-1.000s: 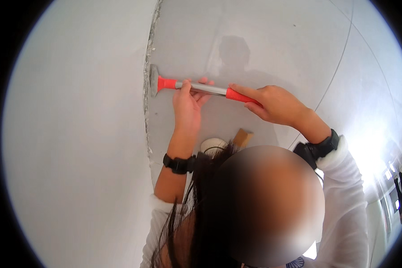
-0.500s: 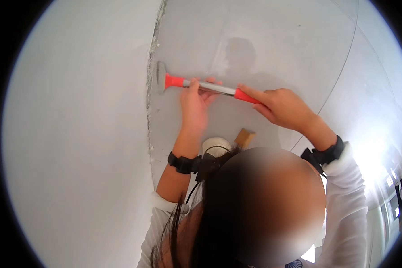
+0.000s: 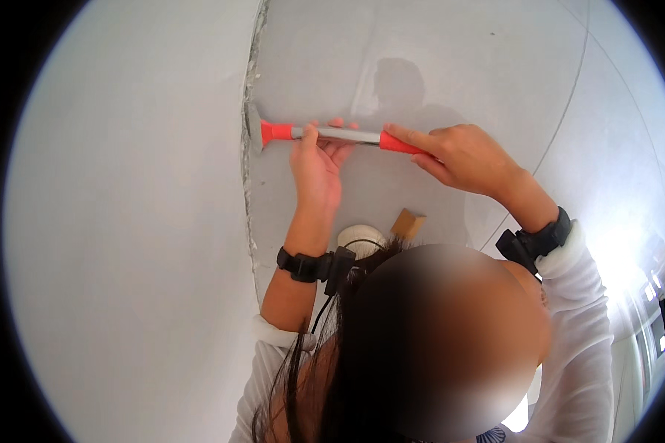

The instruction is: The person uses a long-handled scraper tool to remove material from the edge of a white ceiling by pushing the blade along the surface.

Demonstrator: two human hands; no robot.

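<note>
A long-handled scraper (image 3: 358,136) lies across both hands, with a grey metal shaft, red grips and a wide thin blade at its left end. That blade touches the rough, crumbly joint (image 3: 247,177) running along the edge between the white surface and the grey one. My left hand (image 3: 318,170) supports the shaft near the blade, thumb in front and fingers partly hidden behind it. Around the red end grip, my right hand (image 3: 469,159) is closed, index finger stretched along the handle.
A plain white surface (image 3: 140,221) fills the left side; a smooth grey surface (image 3: 451,59) with thin seams extends right. Near my left forearm are a round white container (image 3: 360,236) and a small tan block (image 3: 408,224). Black straps with a cable circle my wrists.
Both hands have moved the scraper slightly left and a little upward in the picture. Its blade, a short way from the rough joint before, now meets it.
</note>
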